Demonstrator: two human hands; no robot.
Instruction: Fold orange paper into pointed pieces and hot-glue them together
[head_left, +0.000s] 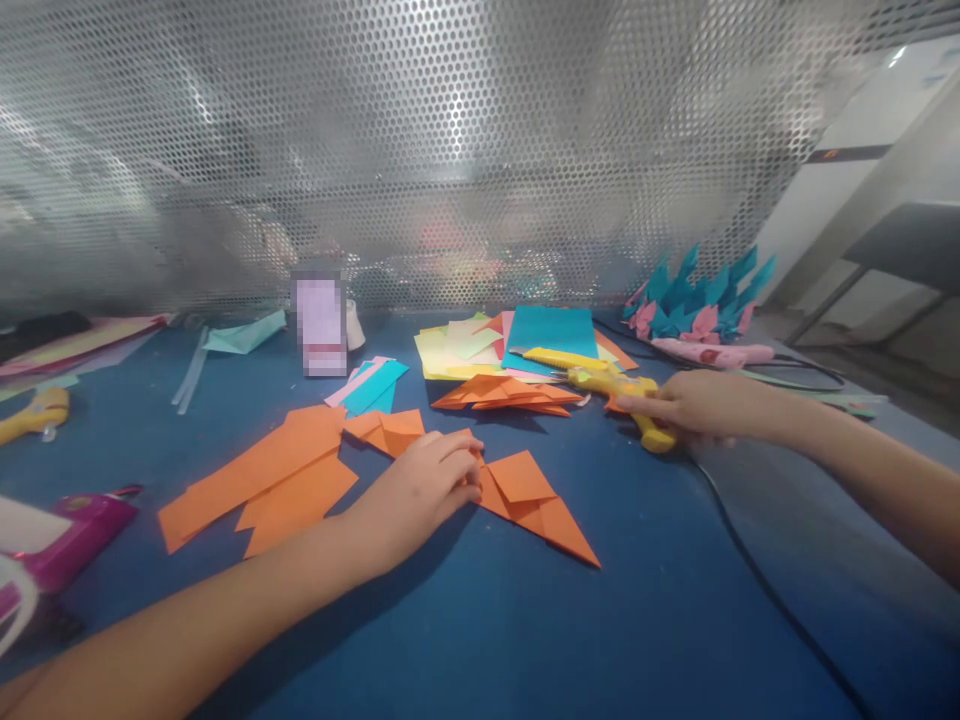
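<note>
My left hand rests on a long strip of folded orange paper, its curled fingers closed at the middle of the piece. The strip lies on the blue table, and a pointed end sticks out to the right of my fingertips. At the right, my right hand is closed on a yellow hot glue gun, with the index finger laid across its body. The gun's nozzle points left. Beside the nozzle lies a stack of folded orange pieces. Flat orange sheets spread out left of my left hand.
Coloured paper is piled at the back, with a yellow utility knife on it. A teal and pink paper model stands back right near a pink glue gun. A black cord crosses the right side. Perforated metal rises behind.
</note>
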